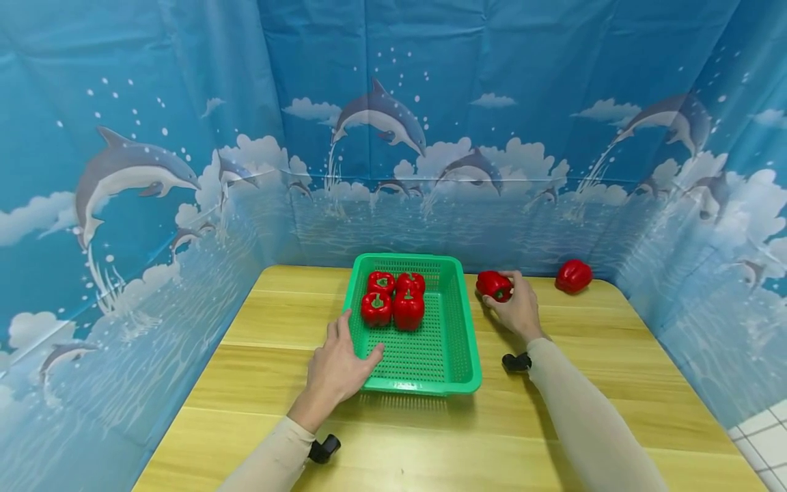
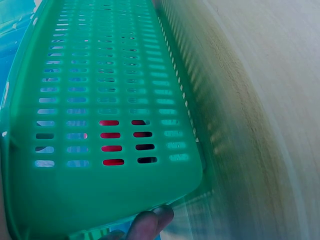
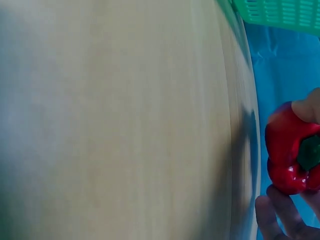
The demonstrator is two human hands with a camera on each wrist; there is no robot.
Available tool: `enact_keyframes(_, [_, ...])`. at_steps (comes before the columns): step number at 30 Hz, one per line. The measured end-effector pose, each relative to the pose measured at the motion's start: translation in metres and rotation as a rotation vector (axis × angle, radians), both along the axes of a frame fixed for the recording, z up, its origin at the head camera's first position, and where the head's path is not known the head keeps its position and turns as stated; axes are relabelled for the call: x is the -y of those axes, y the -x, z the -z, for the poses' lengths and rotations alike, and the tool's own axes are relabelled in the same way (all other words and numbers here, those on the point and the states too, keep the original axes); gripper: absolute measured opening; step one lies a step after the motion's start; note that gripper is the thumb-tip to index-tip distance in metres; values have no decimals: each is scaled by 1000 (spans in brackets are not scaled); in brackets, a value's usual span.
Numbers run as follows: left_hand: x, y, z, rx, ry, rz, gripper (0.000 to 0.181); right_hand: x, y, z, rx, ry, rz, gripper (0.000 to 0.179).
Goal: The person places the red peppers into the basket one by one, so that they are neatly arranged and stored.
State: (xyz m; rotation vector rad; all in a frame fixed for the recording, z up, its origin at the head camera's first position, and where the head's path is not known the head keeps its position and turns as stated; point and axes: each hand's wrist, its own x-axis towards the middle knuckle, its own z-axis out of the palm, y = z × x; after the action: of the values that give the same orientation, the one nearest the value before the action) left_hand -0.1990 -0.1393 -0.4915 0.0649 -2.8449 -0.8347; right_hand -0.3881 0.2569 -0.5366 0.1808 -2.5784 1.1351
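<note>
Bell pepper, glossy red, gripped in your right hand: hold sides evenly, clear of green stem; steady green perforated plastic basket with loosely spread left hand.

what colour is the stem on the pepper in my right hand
The stem is dark green, showing best in the right wrist view.

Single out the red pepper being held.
The pepper in the right hand, just right of the green basket; four other peppers sit inside it, and another pepper lies untouched farther right.
</note>
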Motion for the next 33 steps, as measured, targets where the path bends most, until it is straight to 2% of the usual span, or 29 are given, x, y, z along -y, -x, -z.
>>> enact_keyframes(25, [1,0,1,-8,-6,3,108,6,-21,-16,-141,22,54,73])
enact_keyframes(33, [1,0,1,-10,2,4,108,13,-29,-22,-159,22,72,71])
